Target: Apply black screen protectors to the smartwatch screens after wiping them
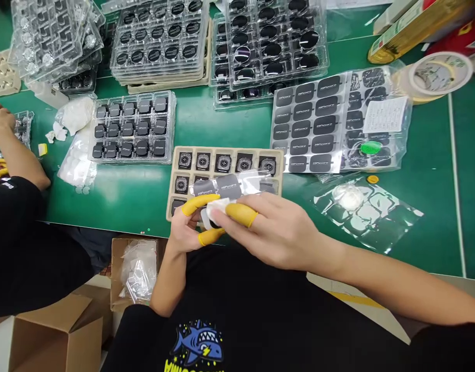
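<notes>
My left hand (186,227), with yellow finger cots on its thumb and forefinger, is closed around a small dark piece with a pale edge (209,221), probably a watch case. Folded white cloth (218,207) is pinched in my right hand (276,227), which wears a yellow cot too, and presses against that piece. Just beyond the fingers, a clear strip with grey HiFuture labels (228,185) overlaps a beige tray (170,178); whether a hand holds the strip I cannot tell. Square watch cases (223,161) sit in the tray's pockets, the near ones partly hidden by my hands.
Clear trays of black squares (127,127) and stacked trays of round parts (157,39) stand beyond. Label sheets (309,124), tape rolls (441,72) and a plastic bag (369,212) lie rightward. A co-worker's arm (22,152) is at left; cardboard boxes (55,325) stand below.
</notes>
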Demonstrator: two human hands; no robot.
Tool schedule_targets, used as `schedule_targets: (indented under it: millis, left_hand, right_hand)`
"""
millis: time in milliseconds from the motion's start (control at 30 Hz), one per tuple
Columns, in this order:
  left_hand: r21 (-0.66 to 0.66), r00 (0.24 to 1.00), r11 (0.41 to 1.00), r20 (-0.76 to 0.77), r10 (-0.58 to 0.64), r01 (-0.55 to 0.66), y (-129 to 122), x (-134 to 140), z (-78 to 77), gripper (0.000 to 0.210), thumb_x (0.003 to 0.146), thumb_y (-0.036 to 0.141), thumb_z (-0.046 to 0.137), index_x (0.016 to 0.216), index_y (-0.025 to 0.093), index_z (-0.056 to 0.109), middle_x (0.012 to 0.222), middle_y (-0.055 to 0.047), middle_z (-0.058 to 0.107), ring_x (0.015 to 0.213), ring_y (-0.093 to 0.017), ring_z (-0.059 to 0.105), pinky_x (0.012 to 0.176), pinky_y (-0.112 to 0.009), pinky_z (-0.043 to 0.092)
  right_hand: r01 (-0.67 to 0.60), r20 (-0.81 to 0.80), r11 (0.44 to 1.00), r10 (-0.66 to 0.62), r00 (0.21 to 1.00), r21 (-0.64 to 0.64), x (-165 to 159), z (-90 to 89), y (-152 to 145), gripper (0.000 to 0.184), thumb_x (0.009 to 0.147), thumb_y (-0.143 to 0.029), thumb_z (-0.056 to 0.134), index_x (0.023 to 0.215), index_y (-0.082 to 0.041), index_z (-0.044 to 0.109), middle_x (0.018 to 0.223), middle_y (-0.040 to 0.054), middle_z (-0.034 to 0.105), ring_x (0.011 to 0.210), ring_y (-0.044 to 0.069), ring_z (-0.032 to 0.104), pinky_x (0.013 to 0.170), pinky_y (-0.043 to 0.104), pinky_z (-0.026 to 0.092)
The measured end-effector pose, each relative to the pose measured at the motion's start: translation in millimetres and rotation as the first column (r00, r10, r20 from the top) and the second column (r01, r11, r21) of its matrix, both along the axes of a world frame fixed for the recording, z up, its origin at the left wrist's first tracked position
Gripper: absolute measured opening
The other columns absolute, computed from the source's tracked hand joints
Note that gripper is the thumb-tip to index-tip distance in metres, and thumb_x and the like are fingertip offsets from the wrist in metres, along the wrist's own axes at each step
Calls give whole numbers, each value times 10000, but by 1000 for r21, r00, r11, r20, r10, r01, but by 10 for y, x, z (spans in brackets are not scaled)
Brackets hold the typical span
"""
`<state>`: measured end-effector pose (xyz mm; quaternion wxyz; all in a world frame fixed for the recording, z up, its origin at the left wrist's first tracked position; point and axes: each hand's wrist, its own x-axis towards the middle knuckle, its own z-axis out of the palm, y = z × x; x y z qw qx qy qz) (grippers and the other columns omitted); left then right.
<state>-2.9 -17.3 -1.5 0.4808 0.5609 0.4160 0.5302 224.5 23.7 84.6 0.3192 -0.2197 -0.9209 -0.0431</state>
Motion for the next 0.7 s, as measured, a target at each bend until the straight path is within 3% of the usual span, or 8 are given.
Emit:
schedule_targets:
  millis: [200, 367, 500, 700]
  left_hand:
    - [15, 992, 992, -1, 123, -123, 47, -37, 12, 615, 698, 391, 1092, 1243, 222, 864, 1051, -74, 888, 904, -238, 877, 812, -310, 732]
    - [67, 979, 976, 4, 206, -205, 103, -65, 65, 605, 651, 457, 1105, 1161, 216, 886, 1023, -71, 884, 940, -256, 882, 873, -348, 734]
    - [100, 983, 978, 13, 184, -185, 131, -26, 89, 604, 669, 449, 1096, 1188, 223, 887, 1051, -71, 889, 959, -253, 877, 887, -344, 729]
    - [119, 992, 985, 28, 123, -125, 129, 5, 127, 603, 687, 349, 1094, 1240, 242, 880, 1065, -66, 889, 946, -242, 867, 879, -345, 718]
  right_hand:
    - [138, 53, 990, -139, 989, 20, 154, -1, 53, 225, 1006, -65, 642, 1069, -160, 836, 758, 56, 671, 756, 219, 587, 610, 366, 434]
    - [201, -121, 970, -218, 968, -136, 381, 4, -52, 410, 957, -53, 715, 1306, -239, 822, 925, 72, 799, 795, 248, 679, 612, 381, 495]
    - [281, -125, 936, -311, 942, -213, 419, 12, -108, 502, 948, -41, 739, 1374, -298, 802, 953, 64, 819, 750, 252, 697, 613, 399, 515]
    - [252, -148, 940, -289, 946, -228, 371, 24, -74, 456, 947, -21, 725, 1309, -278, 832, 942, 75, 805, 741, 250, 673, 615, 406, 514]
